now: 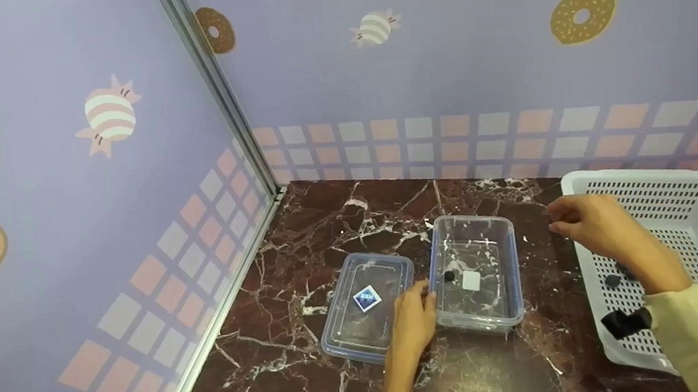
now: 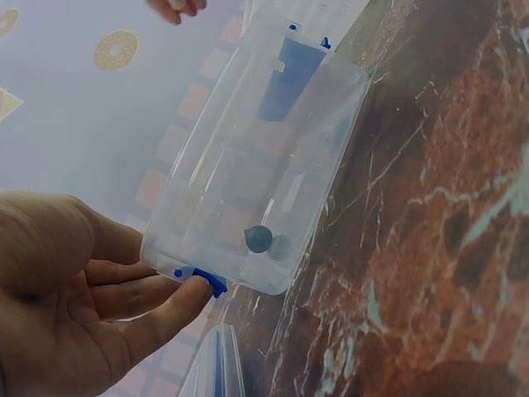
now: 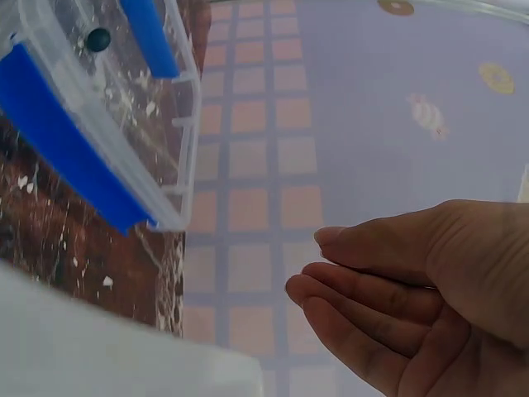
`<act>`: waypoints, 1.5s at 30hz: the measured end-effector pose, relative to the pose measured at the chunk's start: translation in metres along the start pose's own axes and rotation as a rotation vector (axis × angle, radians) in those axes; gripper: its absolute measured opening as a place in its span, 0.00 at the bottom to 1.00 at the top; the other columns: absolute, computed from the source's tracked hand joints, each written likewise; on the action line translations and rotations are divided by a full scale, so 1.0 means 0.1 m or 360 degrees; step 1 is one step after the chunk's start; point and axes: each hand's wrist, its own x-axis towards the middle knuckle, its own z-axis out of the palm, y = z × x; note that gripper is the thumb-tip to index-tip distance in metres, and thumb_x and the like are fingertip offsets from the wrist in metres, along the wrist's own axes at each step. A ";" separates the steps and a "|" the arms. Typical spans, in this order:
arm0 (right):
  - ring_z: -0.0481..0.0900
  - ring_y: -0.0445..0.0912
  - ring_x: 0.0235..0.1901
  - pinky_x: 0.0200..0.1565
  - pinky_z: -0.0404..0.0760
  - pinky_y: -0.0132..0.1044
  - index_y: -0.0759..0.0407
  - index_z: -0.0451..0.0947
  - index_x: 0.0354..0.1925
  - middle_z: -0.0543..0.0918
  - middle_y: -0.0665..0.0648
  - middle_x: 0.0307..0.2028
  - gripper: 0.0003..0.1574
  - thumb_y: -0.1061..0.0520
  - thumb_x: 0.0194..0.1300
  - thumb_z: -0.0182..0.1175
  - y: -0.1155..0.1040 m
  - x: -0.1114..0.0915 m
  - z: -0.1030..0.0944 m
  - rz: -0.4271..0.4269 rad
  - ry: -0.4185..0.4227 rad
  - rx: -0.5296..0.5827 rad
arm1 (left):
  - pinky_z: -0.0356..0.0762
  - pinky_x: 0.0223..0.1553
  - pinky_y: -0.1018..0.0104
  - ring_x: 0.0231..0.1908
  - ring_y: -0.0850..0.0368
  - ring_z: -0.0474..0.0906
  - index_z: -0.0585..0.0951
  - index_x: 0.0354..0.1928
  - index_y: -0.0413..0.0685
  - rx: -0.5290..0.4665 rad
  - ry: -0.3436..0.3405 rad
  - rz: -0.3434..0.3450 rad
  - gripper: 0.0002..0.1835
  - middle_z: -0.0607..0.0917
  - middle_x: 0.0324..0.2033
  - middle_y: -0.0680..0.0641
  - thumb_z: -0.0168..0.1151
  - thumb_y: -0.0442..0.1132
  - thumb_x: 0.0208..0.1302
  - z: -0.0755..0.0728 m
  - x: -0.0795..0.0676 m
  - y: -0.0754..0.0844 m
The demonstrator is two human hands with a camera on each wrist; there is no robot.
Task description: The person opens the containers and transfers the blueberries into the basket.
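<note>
A clear plastic food container (image 1: 480,320) with blue side latches stands without its lid. Inside it lie a small dark ball (image 2: 259,239) and, in the head view, a white square (image 1: 471,280). My left hand (image 1: 414,316) holds the container's left side, its fingertips at the rim and a blue latch (image 2: 211,282). To the left lies the clear lid (image 1: 347,322), flat, with a blue diamond label. My right hand (image 1: 598,228) hovers by the left rim of the white basket (image 1: 584,251), fingers loosely bent with nothing visible between them.
Within the perforated basket are dark round pieces (image 1: 612,280), partly covered by my right forearm. Everything stands on a dark red marbled table (image 1: 274,348). Patterned panels (image 1: 471,71) rise behind it and on the left, meeting at a metal corner post (image 1: 219,87).
</note>
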 end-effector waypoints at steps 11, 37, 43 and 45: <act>0.84 0.55 0.31 0.38 0.84 0.50 0.70 0.81 0.41 0.86 0.65 0.32 0.13 0.66 0.55 0.62 -0.29 0.20 0.43 -0.0149 -0.0026 0.0057 | 0.81 0.47 0.58 0.42 0.48 0.83 0.80 0.48 0.34 -0.0015 -0.0026 -0.0064 0.13 0.86 0.41 0.40 0.58 0.32 0.64 0.03 -0.02 -0.03; 0.82 0.50 0.26 0.31 0.83 0.44 0.69 0.82 0.34 0.85 0.61 0.26 0.11 0.70 0.47 0.63 -0.46 0.53 1.31 -0.0256 -0.0240 0.0055 | 0.81 0.46 0.60 0.41 0.49 0.84 0.81 0.48 0.34 -0.0002 -0.0005 -0.0030 0.13 0.87 0.40 0.40 0.58 0.31 0.63 0.03 0.00 -0.02; 0.82 0.52 0.27 0.32 0.82 0.45 0.70 0.82 0.35 0.85 0.62 0.27 0.12 0.71 0.46 0.63 -0.44 0.59 1.38 -0.0227 -0.0275 0.0045 | 0.81 0.46 0.60 0.41 0.48 0.84 0.81 0.48 0.35 0.0015 0.0013 -0.0008 0.13 0.87 0.40 0.40 0.58 0.32 0.63 0.01 0.00 -0.01; 0.82 0.52 0.27 0.32 0.82 0.46 0.69 0.82 0.34 0.85 0.62 0.27 0.12 0.70 0.46 0.62 -0.44 0.61 1.41 -0.0219 -0.0279 0.0036 | 0.81 0.46 0.59 0.42 0.47 0.84 0.81 0.48 0.35 0.0029 0.0021 0.0005 0.12 0.87 0.40 0.40 0.58 0.32 0.63 0.01 0.00 0.00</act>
